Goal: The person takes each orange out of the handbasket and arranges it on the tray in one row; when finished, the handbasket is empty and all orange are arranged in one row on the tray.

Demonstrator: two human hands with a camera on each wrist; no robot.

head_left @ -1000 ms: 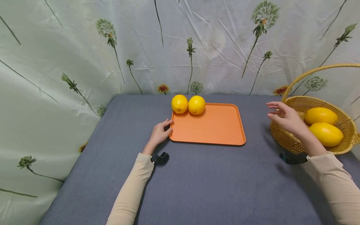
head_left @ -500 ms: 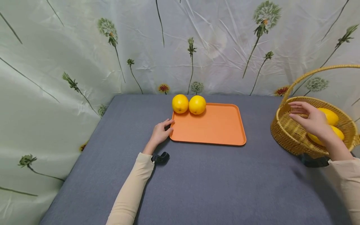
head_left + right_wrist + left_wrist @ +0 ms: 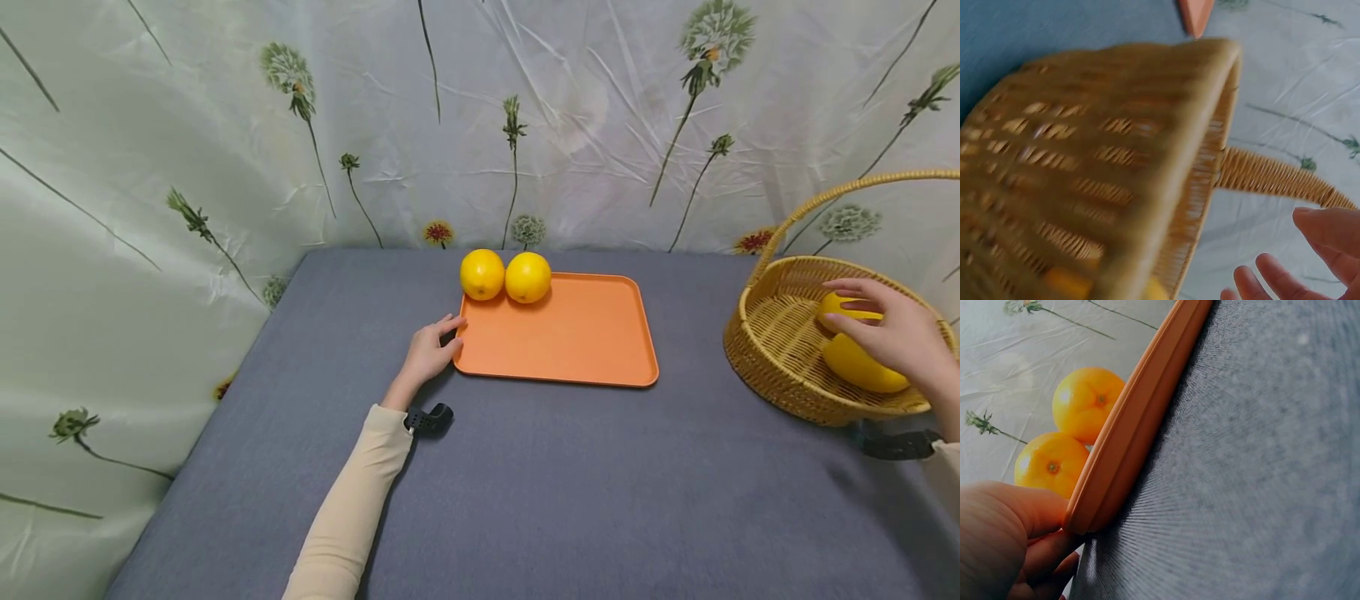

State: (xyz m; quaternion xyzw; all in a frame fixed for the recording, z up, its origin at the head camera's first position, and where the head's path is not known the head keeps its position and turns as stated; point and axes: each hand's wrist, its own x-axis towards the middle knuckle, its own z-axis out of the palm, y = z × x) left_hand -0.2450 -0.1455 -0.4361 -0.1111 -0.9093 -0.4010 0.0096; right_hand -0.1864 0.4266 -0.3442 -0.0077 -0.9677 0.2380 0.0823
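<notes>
Left hand (image 3: pixel 426 354): fingers pinch the left edge of the orange tray (image 3: pixel 562 342). Right hand (image 3: pixel 903 329): fingers loose and parted, holding nothing, above two yellow fruits (image 3: pixel 864 367) lying in the wicker basket (image 3: pixel 767 371). Two round oranges (image 3: pixel 528 277) sit side by side at tray's far left corner. Tray and basket stand well apart on grey worktop (image 3: pixel 570 483), floral curtain (image 3: pixel 405 125) behind.

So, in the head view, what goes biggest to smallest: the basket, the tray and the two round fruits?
1. Basket, partly out of view
2. Orange tray
3. Left fruit and right fruit: they look alike, so I can't rank them
</notes>
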